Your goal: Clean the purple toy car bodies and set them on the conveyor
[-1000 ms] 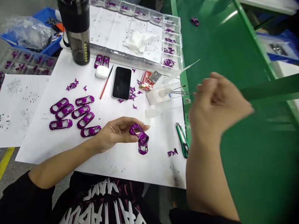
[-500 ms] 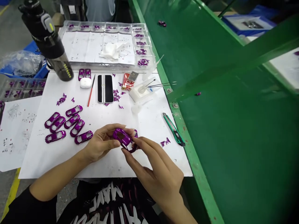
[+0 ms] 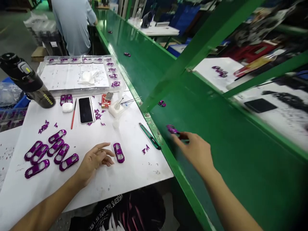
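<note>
My left hand [image 3: 96, 160] hovers low over the white table sheet, fingers loosely bent and apart, holding nothing. Just right of its fingertips lies a shiny purple toy car body [image 3: 118, 152]. Over the green conveyor belt, my right hand [image 3: 193, 149] pinches a purple toy car [image 3: 172, 129] between thumb and fingers; the hand hides part of it. Several more purple car bodies [image 3: 55, 147] lie grouped to the left of my left hand. Small purple parts [image 3: 145, 149] are scattered on the sheet.
A green box cutter [image 3: 149, 136] lies by the belt's metal edge. Farther back are a phone [image 3: 86, 110], a red pen [image 3: 73, 114], a black bottle [image 3: 27, 80] and a compartment tray [image 3: 74, 90]. A green post [image 3: 166, 88] rises beside the belt, where another toy car [image 3: 162, 103] sits.
My hands have parted. The car body now lies on the sheet, and my right hand has moved right over the belt with a toy car. The view has swung up and right.
</note>
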Action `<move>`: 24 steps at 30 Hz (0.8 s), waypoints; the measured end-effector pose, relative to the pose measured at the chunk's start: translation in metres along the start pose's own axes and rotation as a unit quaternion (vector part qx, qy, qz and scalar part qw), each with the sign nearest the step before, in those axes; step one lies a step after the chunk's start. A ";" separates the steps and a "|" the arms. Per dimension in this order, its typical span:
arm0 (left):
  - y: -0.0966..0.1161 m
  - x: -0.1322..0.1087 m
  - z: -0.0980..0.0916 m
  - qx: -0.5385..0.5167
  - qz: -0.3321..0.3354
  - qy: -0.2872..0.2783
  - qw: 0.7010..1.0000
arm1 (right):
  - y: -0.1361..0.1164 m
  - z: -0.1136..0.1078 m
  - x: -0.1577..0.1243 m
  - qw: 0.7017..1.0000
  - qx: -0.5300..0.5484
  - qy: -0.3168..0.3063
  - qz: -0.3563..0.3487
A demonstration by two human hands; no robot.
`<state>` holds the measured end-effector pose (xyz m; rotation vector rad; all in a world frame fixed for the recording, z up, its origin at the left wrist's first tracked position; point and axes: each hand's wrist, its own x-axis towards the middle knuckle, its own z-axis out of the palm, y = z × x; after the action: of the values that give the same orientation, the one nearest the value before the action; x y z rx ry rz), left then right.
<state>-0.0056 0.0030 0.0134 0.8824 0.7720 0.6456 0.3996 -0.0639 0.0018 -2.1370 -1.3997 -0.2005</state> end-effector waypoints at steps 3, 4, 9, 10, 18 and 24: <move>0.001 0.000 0.005 0.003 -0.001 0.014 1.000 | 0.045 0.011 0.047 0.996 -0.006 0.070 0.046; 0.001 0.000 0.007 0.002 -0.003 0.016 1.000 | 0.048 0.018 0.062 0.996 0.004 0.073 0.049; 0.001 0.002 0.009 -0.041 -0.009 0.016 0.999 | 0.015 0.069 0.136 0.997 0.065 0.007 0.051; 0.000 0.003 0.008 -0.056 -0.006 0.018 0.998 | 0.005 0.076 0.148 0.996 0.071 0.000 0.057; -0.010 0.012 0.006 -0.127 -0.009 0.027 0.991 | -0.040 0.032 0.155 0.989 0.069 -0.078 0.108; -0.027 0.016 0.008 -0.131 0.033 -0.010 0.991 | -0.127 0.011 0.008 0.972 0.199 -0.118 0.031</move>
<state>0.0149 -0.0018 -0.0117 0.6753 0.6250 0.7769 0.2894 -0.0148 0.0446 -1.9062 -1.3624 0.3450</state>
